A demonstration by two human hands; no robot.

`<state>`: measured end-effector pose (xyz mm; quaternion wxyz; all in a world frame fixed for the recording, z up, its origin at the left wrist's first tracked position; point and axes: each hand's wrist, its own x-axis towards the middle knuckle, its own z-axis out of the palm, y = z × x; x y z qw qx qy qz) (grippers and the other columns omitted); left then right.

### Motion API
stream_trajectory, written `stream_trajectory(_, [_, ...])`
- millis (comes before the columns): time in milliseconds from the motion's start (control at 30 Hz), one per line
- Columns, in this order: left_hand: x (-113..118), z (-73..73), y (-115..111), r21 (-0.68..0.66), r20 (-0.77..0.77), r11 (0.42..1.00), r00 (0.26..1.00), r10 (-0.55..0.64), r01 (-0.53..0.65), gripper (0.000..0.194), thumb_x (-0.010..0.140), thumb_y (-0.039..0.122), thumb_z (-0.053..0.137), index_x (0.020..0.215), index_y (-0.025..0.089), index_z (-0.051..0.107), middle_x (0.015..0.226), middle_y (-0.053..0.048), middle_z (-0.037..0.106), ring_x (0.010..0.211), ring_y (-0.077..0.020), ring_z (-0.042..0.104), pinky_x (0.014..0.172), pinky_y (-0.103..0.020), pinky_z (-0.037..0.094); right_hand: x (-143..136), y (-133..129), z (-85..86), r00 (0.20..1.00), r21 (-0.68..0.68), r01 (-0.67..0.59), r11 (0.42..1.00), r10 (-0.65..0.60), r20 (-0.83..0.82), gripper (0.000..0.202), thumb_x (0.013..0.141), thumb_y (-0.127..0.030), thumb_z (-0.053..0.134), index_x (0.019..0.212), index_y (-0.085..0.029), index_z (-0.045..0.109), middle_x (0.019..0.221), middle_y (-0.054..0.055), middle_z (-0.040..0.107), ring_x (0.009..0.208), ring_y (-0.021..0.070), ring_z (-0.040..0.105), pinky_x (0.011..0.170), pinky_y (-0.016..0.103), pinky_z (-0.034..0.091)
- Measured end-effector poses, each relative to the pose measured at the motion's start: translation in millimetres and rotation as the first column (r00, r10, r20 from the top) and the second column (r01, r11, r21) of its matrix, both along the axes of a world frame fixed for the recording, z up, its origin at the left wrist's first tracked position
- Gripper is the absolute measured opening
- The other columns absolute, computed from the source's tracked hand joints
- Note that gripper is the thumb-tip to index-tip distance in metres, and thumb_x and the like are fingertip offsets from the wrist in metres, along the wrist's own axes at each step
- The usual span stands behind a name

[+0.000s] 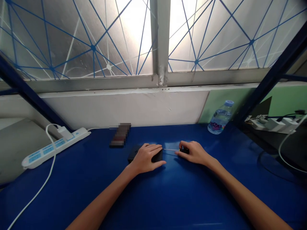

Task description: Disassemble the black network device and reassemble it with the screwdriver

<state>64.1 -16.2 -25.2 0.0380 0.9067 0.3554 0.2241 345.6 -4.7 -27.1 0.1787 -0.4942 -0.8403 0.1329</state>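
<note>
A flat black box (157, 157) lies on the blue desk, its middle covered by my left hand (146, 158). The fingers of that hand stretch flat across the top of the box, and the thumb is spread away near its front right corner. To the right, my right hand (192, 152) is closed around the dark handle of a screwdriver (171, 149). Its thin metal shaft lies level and points left. The tip is close to the box's right side; I cannot tell whether it touches.
A pixelated dark flat object (120, 135) lies behind the box. At left are a white power strip (57, 148) and its charging cable (51, 169). A water bottle (220, 117) stands at back right. The blue desk (168, 201) ends at the wall below the windows.
</note>
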Motion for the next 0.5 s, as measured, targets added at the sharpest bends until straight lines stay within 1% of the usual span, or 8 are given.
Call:
stream_trajectory(67, [0,1.0,-1,-0.004,0.004,1.000,1.000,-0.010,0.010,0.055,0.088,0.055,0.067,0.129,0.019,0.066,0.129,-0.013,0.069,0.116,-0.0321,0.067,0.098,-0.047,0.049,1,-1,2.8,1.000,0.012,-0.008,1.000,0.008,-0.024,0.035,0.096,-0.053,0.050,0.084,-0.022,0.063,0.066,0.002,0.066,0.060,0.0171,0.057,0.059,0.027,0.028])
stream_trajectory(133, [0,1.8,-2,-0.006,0.011,1.000,1.000,-0.015,0.015,0.054,0.088,0.054,0.068,0.129,0.019,0.067,0.129,-0.013,0.069,0.116,-0.0319,0.067,0.097,-0.047,0.049,2,0,3.6,0.999,0.013,-0.026,1.000,0.026,-0.033,0.037,0.097,-0.051,0.049,0.082,-0.021,0.064,0.070,0.003,0.067,0.061,0.0164,0.057,0.058,0.028,0.029])
stream_trajectory(233, [0,2.1,-2,-0.003,0.020,1.000,1.000,-0.020,0.020,0.053,0.088,0.054,0.068,0.128,0.020,0.067,0.129,-0.013,0.069,0.116,-0.0317,0.067,0.096,-0.046,0.050,4,2,0.6,0.999,0.024,-0.047,0.999,0.047,-0.008,0.038,0.095,-0.051,0.054,0.076,-0.020,0.064,0.075,0.005,0.068,0.064,0.0162,0.057,0.058,0.028,0.029])
stream_trajectory(333, [0,1.5,-2,0.003,0.021,1.000,1.000,-0.022,0.022,0.053,0.088,0.054,0.068,0.128,0.020,0.067,0.129,-0.013,0.069,0.116,-0.0317,0.067,0.097,-0.046,0.050,5,5,-4.5,0.999,0.048,-0.042,0.998,0.041,0.024,0.038,0.092,-0.053,0.058,0.073,-0.020,0.063,0.079,0.005,0.068,0.065,0.0160,0.057,0.058,0.028,0.029])
stream_trajectory(433, [0,0.7,-2,0.004,0.015,1.000,1.000,-0.025,0.025,0.054,0.088,0.055,0.067,0.130,0.020,0.066,0.130,-0.013,0.069,0.117,-0.0320,0.066,0.097,-0.047,0.049,6,6,-8.3,0.998,0.073,-0.027,0.997,0.023,0.055,0.036,0.092,-0.053,0.060,0.076,-0.020,0.064,0.081,0.005,0.069,0.067,0.0166,0.059,0.057,0.028,0.028])
stream_trajectory(500, [0,0.2,-2,0.007,0.012,1.000,1.000,-0.028,0.028,0.054,0.089,0.055,0.066,0.131,0.021,0.066,0.130,-0.012,0.069,0.117,-0.0322,0.066,0.097,-0.047,0.050,6,6,-9.7,0.996,0.078,-0.009,0.997,0.002,0.088,0.030,0.091,-0.050,0.062,0.081,-0.021,0.065,0.080,0.005,0.070,0.068,0.0179,0.061,0.057,0.028,0.027])
